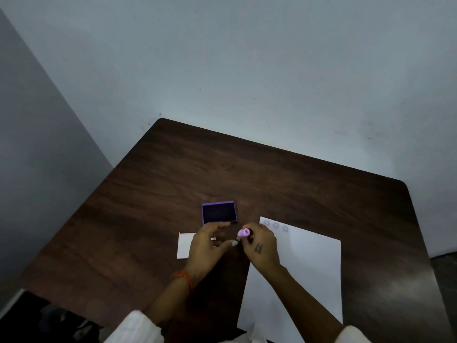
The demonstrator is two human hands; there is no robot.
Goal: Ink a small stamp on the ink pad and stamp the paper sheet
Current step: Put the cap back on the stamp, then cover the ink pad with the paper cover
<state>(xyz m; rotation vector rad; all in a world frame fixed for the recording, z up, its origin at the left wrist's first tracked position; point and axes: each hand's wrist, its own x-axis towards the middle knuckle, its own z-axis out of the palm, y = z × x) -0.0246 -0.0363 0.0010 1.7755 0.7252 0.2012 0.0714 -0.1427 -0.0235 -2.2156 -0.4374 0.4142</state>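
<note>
Two hands meet just below the centre of the frame, above a dark wood-grain surface (153, 194). The right hand (262, 248) pinches a small pink-purple stamp (244, 232) in its fingertips; the stamp's round end faces up toward the camera, and its long axis tilts toward the upper left of the frame, though most of its body is hidden by the fingers. The left hand (207, 243) hovers half curled with fingers loosely spread, its thumb tip just beside the stamp, over a small white card (184, 246). Directly above the hands lies the open ink pad (218, 212), a purple-rimmed rectangle with a dark face. To the right, the white paper sheet (309, 268) carries three faint round marks (275, 225) along its upper left edge; no writing in them can be read. A dark mark on the back of the right hand is illegible.
</note>
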